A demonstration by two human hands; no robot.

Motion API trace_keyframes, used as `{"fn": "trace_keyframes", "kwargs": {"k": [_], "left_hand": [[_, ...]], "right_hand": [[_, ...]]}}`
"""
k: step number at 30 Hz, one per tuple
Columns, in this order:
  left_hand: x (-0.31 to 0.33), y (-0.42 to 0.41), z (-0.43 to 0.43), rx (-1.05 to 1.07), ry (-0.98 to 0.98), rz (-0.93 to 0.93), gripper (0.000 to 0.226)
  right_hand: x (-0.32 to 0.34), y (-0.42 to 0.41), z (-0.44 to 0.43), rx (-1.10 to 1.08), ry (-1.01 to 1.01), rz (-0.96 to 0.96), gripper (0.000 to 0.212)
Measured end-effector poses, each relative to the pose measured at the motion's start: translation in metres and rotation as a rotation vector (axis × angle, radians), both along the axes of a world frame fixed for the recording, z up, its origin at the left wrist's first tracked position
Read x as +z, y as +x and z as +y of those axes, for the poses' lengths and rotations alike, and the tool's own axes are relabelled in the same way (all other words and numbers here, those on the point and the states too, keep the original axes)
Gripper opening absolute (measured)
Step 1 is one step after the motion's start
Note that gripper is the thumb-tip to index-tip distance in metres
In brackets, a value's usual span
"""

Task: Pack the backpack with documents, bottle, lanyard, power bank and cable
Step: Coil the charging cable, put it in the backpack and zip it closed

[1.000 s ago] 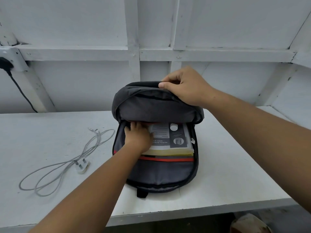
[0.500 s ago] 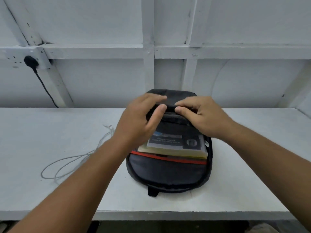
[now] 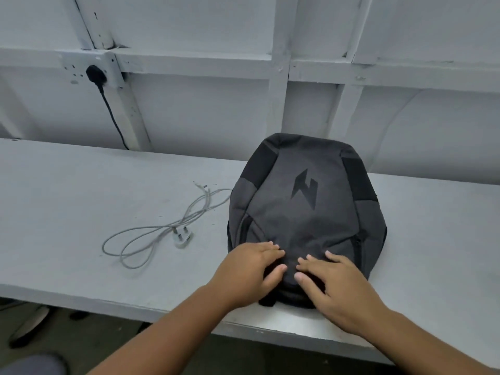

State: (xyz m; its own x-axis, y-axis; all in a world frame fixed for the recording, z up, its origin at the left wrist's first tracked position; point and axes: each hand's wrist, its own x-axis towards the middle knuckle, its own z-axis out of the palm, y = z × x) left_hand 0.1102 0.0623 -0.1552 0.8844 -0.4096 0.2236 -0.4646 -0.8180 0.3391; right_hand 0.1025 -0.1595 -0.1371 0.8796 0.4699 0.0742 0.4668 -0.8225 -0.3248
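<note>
Bag (image 3: 305,212) lies flap down; our left hand (image 3: 249,269) and right hand (image 3: 338,280) press flat on its near end, grasping nothing; cable (image 3: 151,234) left of bag, unpacked.

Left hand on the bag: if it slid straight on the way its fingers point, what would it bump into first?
Most likely the right hand, whose fingertips face it close by on the backpack.
</note>
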Motion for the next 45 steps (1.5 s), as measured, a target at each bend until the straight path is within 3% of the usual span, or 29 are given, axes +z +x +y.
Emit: {"fn": "trace_keyframes", "kwargs": {"k": [4, 7, 15, 23, 32, 45], "left_hand": [[0.02, 0.002, 0.012, 0.092, -0.239, 0.061, 0.029], [0.036, -0.002, 0.035, 0.282, -0.382, 0.029, 0.022], [0.039, -0.015, 0.146, 0.528, -0.48, 0.043, 0.014], [0.041, 0.011, 0.231, 0.397, -0.484, 0.085, 0.015], [0.04, 0.032, 0.251, 0.361, -0.511, 0.131, 0.015], [0.04, 0.054, 0.257, 0.39, -0.499, 0.174, 0.016]], "right_hand": [[0.028, 0.029, 0.033, -0.069, 0.057, -0.049, 0.043], [0.04, 0.053, 0.072, -0.042, 0.122, -0.03, 0.028], [0.044, 0.075, 0.177, 0.004, 0.226, 0.102, 0.019], [0.038, 0.094, 0.233, -0.194, 0.269, 0.122, 0.018], [0.032, 0.123, 0.258, -0.276, 0.248, 0.149, 0.016], [-0.021, 0.189, 0.307, -0.462, -0.032, 0.2, 0.011]]}}
